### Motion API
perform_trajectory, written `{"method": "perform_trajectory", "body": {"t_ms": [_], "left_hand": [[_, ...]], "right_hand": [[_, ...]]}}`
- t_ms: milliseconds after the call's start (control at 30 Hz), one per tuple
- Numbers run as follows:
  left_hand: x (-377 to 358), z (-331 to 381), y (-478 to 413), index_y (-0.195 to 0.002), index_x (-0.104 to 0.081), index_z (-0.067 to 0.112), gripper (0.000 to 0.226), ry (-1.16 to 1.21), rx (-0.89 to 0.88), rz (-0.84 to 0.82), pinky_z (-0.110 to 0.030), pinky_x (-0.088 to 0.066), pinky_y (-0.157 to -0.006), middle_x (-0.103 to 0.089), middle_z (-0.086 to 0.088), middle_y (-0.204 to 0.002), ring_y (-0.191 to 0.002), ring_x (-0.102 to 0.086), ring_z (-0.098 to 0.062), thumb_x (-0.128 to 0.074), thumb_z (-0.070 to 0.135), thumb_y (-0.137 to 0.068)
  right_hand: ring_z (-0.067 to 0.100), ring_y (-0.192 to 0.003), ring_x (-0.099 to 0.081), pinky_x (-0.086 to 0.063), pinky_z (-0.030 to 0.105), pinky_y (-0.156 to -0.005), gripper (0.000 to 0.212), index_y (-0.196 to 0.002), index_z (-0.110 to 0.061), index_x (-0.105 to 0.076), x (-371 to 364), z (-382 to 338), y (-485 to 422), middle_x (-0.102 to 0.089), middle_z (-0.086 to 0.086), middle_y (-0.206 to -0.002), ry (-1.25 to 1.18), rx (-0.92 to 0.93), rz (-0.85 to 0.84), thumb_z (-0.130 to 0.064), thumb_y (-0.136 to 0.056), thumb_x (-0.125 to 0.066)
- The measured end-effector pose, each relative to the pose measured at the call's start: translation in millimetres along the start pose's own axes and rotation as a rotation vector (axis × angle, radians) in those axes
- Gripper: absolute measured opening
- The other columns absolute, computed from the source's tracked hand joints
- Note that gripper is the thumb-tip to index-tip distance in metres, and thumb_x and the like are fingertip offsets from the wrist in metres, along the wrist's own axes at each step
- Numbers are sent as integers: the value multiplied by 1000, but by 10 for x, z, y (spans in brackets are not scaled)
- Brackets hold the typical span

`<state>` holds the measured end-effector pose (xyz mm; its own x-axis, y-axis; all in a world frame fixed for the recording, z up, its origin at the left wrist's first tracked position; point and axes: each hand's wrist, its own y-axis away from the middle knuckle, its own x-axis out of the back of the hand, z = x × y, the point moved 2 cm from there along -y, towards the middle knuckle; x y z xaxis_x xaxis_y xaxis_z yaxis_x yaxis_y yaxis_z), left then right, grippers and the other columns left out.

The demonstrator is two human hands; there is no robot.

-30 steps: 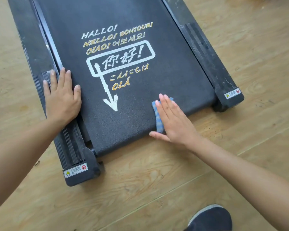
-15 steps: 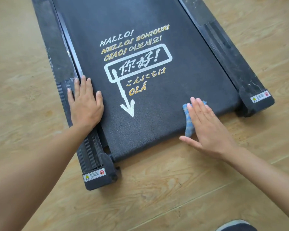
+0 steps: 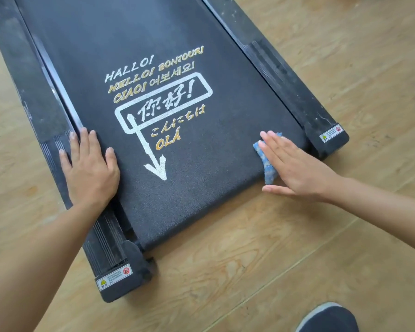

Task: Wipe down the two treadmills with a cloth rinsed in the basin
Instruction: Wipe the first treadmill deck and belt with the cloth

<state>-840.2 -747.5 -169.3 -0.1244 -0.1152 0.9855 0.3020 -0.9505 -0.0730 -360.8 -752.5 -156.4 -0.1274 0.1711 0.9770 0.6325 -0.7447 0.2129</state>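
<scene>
Cloth (image 3: pixel 268 167): blue-and-white mottled, bunched, lying on the treadmill (image 3: pixel 225 56) belt at its near end, close to the right side rail (image 3: pixel 283 75). Only its left edge and top corner show; the rest is covered.

Right hand (image 3: pixel 300 171): flat, palm down on the cloth, fingers straight and together, thumb splayed past the belt's near edge over the floor (image 3: pixel 357 56). Grip not closed; the hand presses the cloth rather than clasping it.

Left hand (image 3: pixel 90 171): flat, palm down, fingers spread, across the seam between the belt and the ribbed left side rail (image 3: pixel 22 68). Grip wide, holding nothing.

Treadmill: black, textured belt, dusty rails. Printed on the belt in white and gold: "HALLO!", "HELLO! BONJOUR!", "CIAO!", Korean lettering, boxed "你好!", "こんにちは", "OLÁ", with a white arrow pointing to the near end. Warning sticker (image 3: pixel 114 277) on each rear end cap; their text is too small to read.

Floor: light wood-grain boards. Dark shoe (image 3: pixel 327 318) near the treadmill's end.
</scene>
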Motion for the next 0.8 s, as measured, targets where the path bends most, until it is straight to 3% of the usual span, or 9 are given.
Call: {"method": "perform_trajectory", "body": {"t_ms": [100,267,533,667,733,800], "left_hand": [[-15,-22,26,-166,-26,11,63,14,6,-1,-53,-3,-132,-17,-5,-176,-164,-6,-22,-29,42,-111],[-1,-1,-10,-165,-26,10,67,16,-30,-1,-57,-6,-131,-18,-8,-176,-164,-8,-26,-21,46,-108],[-8,20,1,-163,-30,8,61,13,-15,5,-58,-9,-130,-23,-9,-175,-163,-12,-28,-28,42,-112],[2,28,-22,-164,-29,8,60,-3,-23,-3,-56,-8,-131,-21,-8,-175,-163,-10,-26,-30,41,-113],[3,-4,-21,-164,-28,8,60,-8,-16,-8,-56,-7,-131,-20,-8,-175,-163,-10,-26,-29,41,-113],[-1,-5,-8,-165,-28,8,60,-2,-16,-16,-56,-7,-131,-20,-8,-175,-163,-10,-26,-29,40,-114]], "right_hand": [[29,-162,5,-13,51,-130,107,-166,-1,-7,14,36,-337,0,17,-175,-43,-61,31,-83,-98,-22],[22,-161,16,0,43,-132,105,-166,-7,5,143,84,-685,12,11,-175,-159,-270,64,-83,-97,-15],[28,-162,12,-15,51,-130,109,-165,-3,6,-102,-4,367,14,14,-174,-46,-220,-13,-84,-98,-22],[23,-161,17,-4,46,-132,111,-166,-5,5,3,67,-8,14,12,-174,-140,-266,-31,-88,-94,-11],[19,-161,16,2,41,-132,102,-167,-9,4,114,134,-295,13,8,-174,-253,-295,-31,-82,-97,-11],[18,-162,5,-4,40,-132,76,-168,-12,-4,301,187,-470,2,6,-176,-341,-298,-10,-56,-110,-26]]}}
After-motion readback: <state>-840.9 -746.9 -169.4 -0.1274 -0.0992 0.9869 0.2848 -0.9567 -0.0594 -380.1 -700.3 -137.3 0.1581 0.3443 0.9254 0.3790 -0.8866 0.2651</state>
